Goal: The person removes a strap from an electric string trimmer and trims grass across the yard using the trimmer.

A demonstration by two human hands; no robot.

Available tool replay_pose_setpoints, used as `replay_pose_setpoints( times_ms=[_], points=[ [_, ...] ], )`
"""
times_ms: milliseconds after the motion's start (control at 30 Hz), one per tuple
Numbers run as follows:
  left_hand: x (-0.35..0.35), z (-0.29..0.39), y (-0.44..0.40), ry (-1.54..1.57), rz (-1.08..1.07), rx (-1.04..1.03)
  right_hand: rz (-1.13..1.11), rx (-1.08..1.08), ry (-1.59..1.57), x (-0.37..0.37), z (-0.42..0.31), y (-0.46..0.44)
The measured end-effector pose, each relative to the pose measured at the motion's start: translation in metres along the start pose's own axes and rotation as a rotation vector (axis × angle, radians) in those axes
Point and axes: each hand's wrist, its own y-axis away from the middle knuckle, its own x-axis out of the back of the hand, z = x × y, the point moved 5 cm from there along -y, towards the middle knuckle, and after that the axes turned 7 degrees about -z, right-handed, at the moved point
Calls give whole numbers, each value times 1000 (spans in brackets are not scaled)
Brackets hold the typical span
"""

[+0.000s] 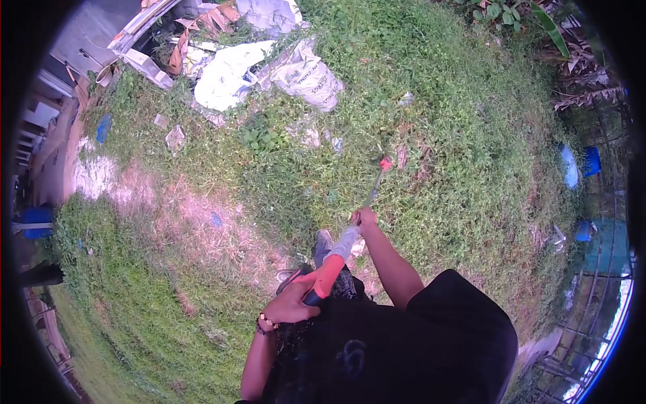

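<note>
A grass trimmer (328, 275) with a red-orange body slants forward across my front. Around its rear handle, by the dark end piece, my left hand (293, 303) is closed; a beaded bracelet circles that wrist. Farther along, my right hand (365, 217) grips the shaft, just past a grey-wrapped section (345, 242). The trimmer's red head (385, 163) is at the far end of the shaft, low over the grass (457, 175). Whether it touches the ground I cannot tell. My shoe (325, 237) shows beside the shaft.
White sacks (232, 74) and a printed sack (311, 77) lie in the grass ahead, near broken boards (141, 64). Dry cut grass (208, 232) covers ground at left. Blue containers (592, 161) and a wire fence (599, 296) stand at right. Large-leaved plants (548, 30) grow at upper right.
</note>
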Motion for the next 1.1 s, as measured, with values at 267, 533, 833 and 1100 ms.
replay_pose_setpoints(
  times_ms=[267,533,833,1100],
  points=[
    [25,8,7,198,-339,294,466,-159,-244,104,36,55],
    [31,-38,101,347,-167,296,158,-200,-222,43,98,87],
    [-30,-127,202,595,313,91,-187,-126,257,-124,162,100],
    [-46,-149,195,798,627,-91,-373,-101,462,-247,180,102]
  ],
)
